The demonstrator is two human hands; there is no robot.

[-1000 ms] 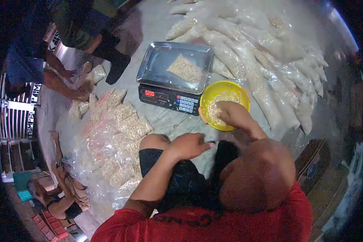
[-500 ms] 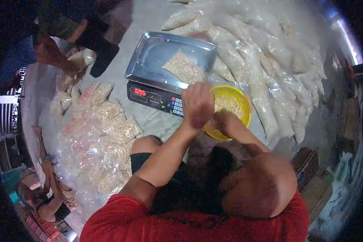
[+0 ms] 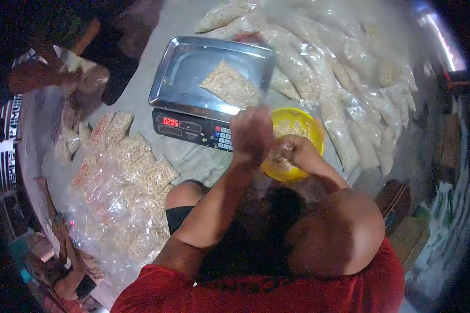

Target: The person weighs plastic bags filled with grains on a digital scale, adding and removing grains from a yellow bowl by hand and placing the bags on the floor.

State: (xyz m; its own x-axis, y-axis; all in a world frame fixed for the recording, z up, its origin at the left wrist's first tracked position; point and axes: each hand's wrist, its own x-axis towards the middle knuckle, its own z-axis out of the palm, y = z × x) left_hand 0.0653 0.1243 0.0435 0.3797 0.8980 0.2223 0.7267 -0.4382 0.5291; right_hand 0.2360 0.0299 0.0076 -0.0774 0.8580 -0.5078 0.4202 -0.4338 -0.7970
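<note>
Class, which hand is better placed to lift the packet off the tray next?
Probably the left hand, beside the tray and nearer the packet; the right hand is over the yellow bowl.

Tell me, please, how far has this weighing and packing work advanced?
Apparently done: the small filled packets piled left of the scale.
In hand: a single packet lies on its tray, the display lit; the left hand and right hand are at the yellow bowl.
Probably left: loose pieces in the bowl. I cannot tell whether the long filled bags count.
</note>
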